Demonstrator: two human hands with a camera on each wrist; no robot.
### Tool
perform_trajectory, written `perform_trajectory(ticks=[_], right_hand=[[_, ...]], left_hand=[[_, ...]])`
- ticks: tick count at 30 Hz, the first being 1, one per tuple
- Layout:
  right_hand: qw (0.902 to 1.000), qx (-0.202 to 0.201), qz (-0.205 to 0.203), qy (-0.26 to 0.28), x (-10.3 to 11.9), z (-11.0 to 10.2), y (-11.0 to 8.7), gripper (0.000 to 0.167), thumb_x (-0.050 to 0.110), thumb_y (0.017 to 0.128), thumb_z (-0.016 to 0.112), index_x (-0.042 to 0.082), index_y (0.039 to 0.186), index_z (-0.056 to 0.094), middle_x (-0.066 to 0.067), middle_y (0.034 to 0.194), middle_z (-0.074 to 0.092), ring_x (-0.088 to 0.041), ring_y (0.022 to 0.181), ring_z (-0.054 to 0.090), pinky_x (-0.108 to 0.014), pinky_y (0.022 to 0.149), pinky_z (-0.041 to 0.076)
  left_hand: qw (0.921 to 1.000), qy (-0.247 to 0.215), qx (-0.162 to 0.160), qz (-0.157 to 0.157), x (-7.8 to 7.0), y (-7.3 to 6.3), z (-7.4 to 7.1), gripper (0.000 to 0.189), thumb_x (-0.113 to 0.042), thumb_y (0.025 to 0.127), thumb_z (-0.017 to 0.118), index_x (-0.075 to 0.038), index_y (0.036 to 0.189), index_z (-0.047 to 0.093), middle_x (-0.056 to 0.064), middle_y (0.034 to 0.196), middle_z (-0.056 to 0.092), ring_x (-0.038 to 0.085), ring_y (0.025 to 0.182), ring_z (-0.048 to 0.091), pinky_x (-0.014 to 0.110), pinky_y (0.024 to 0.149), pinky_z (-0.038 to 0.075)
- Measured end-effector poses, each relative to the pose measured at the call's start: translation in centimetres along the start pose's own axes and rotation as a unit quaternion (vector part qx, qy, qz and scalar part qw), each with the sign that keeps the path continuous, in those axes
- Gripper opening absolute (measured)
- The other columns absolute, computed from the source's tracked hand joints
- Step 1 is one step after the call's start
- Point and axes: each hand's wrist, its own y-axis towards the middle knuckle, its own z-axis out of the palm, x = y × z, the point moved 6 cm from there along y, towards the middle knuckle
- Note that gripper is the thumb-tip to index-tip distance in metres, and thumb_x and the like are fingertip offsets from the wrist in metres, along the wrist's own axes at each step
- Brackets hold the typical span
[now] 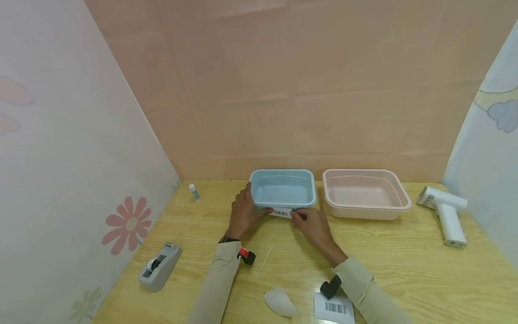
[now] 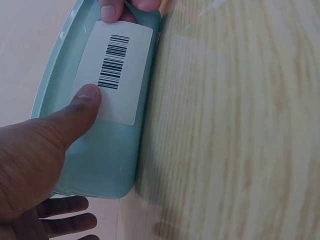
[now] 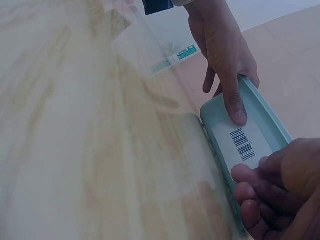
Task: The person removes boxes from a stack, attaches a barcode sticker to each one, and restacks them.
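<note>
A white barcode label (image 2: pixel 114 72) lies against the front wall of a light blue plastic basin (image 1: pixel 283 186). My left hand (image 1: pixel 244 211) holds the basin's left front corner: the thumb presses on the label's left part, and the fingers reach along the basin's left side. At the label's right end, my right hand (image 1: pixel 313 225) pinches its edge between thumb and index finger, close to the basin wall. The other right fingers are curled, as the right wrist view shows. The label's printed bars stay visible between the two hands.
A pink basin (image 1: pixel 366 211) stands to the right, with a white handheld scanner (image 1: pixel 449 218) beyond it. On the left are a glue stick (image 1: pixel 194 192) and a tape dispenser (image 1: pixel 159 267). Near the front lie a paper scrap (image 1: pixel 279 302) and a barcode sheet (image 1: pixel 333 309).
</note>
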Motion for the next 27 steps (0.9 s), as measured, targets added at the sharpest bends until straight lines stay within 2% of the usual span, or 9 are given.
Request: perform_trajectory(ticks=[5, 8, 12, 16, 22, 27], right_hand=[[0.9993, 0.005, -0.007, -0.036, 0.4, -0.1, -0.1, 0.02, 0.022, 0.097, 0.066, 0.012, 0.085, 0.078, 0.007, 0.069, 0.068, -0.009, 0.056, 0.055, -0.028, 0.049, 0.044], [0.9978, 0.015, -0.04, -0.051, 1.0, 0.1, -0.1, 0.017, 0.018, 0.098, 0.065, 0.013, 0.088, 0.078, 0.008, 0.071, 0.067, -0.01, 0.061, 0.057, -0.03, 0.055, 0.047], [0.9913, 0.065, -0.108, -0.037, 1.8, 1.1, -0.2, 0.017, 0.009, 0.099, 0.063, 0.01, 0.11, 0.076, 0.0, 0.096, 0.074, -0.015, 0.086, 0.067, -0.037, 0.075, 0.055], [0.9811, 0.123, -0.149, 0.008, 2.3, 2.4, -0.1, 0.028, -0.002, 0.099, 0.058, 0.003, 0.125, 0.068, -0.011, 0.118, 0.07, -0.026, 0.108, 0.066, -0.046, 0.089, 0.053], [0.9725, 0.165, -0.144, 0.079, 2.6, 3.4, 0.0, 0.035, -0.008, 0.099, 0.05, -0.002, 0.133, 0.058, -0.019, 0.128, 0.063, -0.035, 0.116, 0.062, -0.049, 0.095, 0.05], [0.9642, 0.203, -0.122, 0.119, 2.7, 4.0, 0.0, 0.039, -0.004, 0.102, 0.049, -0.003, 0.141, 0.051, -0.021, 0.136, 0.057, -0.035, 0.115, 0.061, -0.044, 0.093, 0.051]], left_hand=[[0.9999, 0.011, -0.003, 0.003, 0.0, 0.0, 0.1, 0.116, -0.054, 0.074, 0.086, 0.003, 0.154, 0.024, 0.026, 0.134, 0.052, 0.045, 0.121, 0.05, 0.06, 0.092, 0.046], [0.9999, 0.014, -0.003, 0.003, 0.1, 0.0, 0.1, 0.117, -0.055, 0.073, 0.086, 0.003, 0.154, 0.023, 0.026, 0.133, 0.052, 0.044, 0.121, 0.051, 0.06, 0.092, 0.046], [0.9998, 0.019, 0.0, 0.004, 0.1, 0.1, 0.2, 0.117, -0.054, 0.074, 0.086, 0.004, 0.154, 0.023, 0.026, 0.133, 0.052, 0.044, 0.121, 0.05, 0.059, 0.092, 0.045], [0.9998, 0.02, 0.007, 0.005, 0.1, 0.2, 0.0, 0.113, -0.05, 0.076, 0.086, 0.003, 0.154, 0.023, 0.026, 0.136, 0.05, 0.044, 0.122, 0.049, 0.06, 0.093, 0.045], [0.9993, 0.011, 0.033, 0.016, 0.0, 0.2, 0.3, 0.107, -0.04, 0.082, 0.084, 0.004, 0.155, 0.019, 0.028, 0.143, 0.044, 0.045, 0.131, 0.042, 0.062, 0.097, 0.041], [0.9982, 0.01, 0.055, 0.02, 0.1, 0.3, 0.4, 0.1, -0.035, 0.088, 0.079, 0.004, 0.156, 0.016, 0.027, 0.148, 0.039, 0.044, 0.136, 0.037, 0.064, 0.1, 0.038]])
